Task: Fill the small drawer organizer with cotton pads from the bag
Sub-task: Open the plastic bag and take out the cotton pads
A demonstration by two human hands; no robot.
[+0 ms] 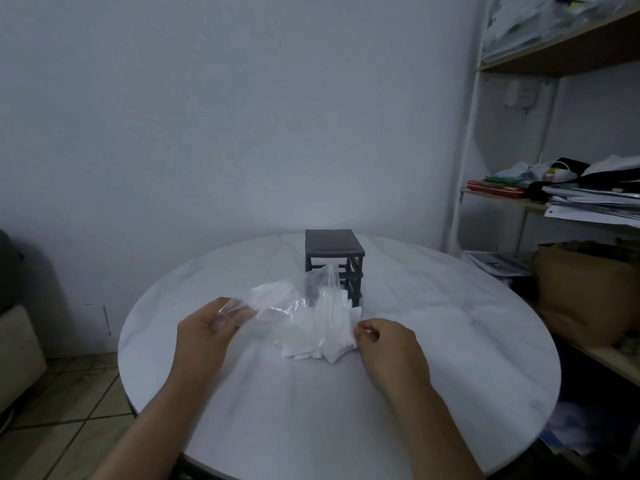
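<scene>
A clear plastic bag (298, 303) full of white cotton pads (311, 337) lies in the middle of the round white table (450, 341). My left hand (204, 334) pinches the bag's open edge at its left side. At the bag's right side, my right hand (388, 344) pinches the plastic or a pad; which one I cannot tell. Just behind the bag stands the small dark grey drawer organizer (334, 258), an open frame whose lower front the bag partly hides. Whether drawers are in it I cannot tell.
A white shelf unit (467, 161) with papers, books and clutter stands at the right, close to the table's edge. A brown paper bag (585, 289) sits on its lower level. A pale wall is behind, tiled floor and a beige box at the left.
</scene>
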